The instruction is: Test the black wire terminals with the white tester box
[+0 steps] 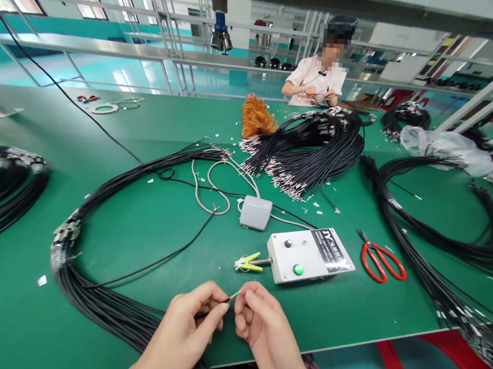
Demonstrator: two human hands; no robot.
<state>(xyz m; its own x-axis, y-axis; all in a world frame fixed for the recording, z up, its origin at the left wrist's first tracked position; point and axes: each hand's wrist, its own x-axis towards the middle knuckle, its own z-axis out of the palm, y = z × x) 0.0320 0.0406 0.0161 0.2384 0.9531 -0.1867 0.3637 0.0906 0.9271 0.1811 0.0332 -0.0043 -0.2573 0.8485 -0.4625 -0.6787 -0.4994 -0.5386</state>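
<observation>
A: What are the hands doing at the bottom centre of the frame?

B: The left hand [186,327] is pinching a black cable [213,305] just behind its tip, and the right hand [261,325] is pinching the fine stripped wire ends [234,295]; the two hands are nearly touching.

A: Which way is the cable lying?

B: Its long axis is running left to right, rising slightly, tip pointing right toward the yellow clip [246,262] on the white tester box [309,255].

A: How far along is the work looking?

B: Early, I'd judge. This end isn't clipped in yet, the looped bundle [97,235] at left is feeding it, and the pile [309,149] at upper centre is waiting.
</observation>
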